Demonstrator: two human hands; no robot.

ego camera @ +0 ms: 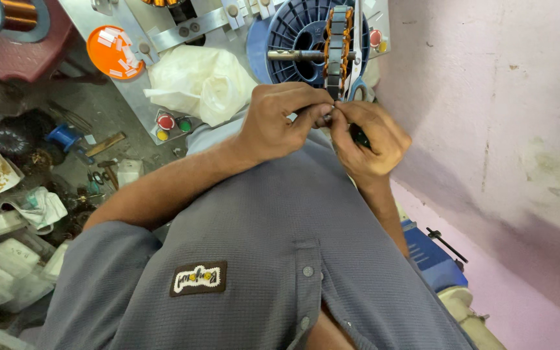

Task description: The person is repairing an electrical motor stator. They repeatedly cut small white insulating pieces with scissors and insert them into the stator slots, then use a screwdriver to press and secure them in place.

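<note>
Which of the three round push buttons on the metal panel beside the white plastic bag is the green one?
The green button is the right-hand one, closest to the white plastic bag; the red button and yellow button sit left.

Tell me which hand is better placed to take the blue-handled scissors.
Right, probably. The right hand sits just below the scissors beside the stator; the left hand is farther over, its fingertips meeting the right's.

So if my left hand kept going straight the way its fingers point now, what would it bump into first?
Your left hand points across toward your right hand, and their fingertips already meet, so it would press into that first. Just above sits the round stator core with orange copper windings; depth there is unclear.
</note>
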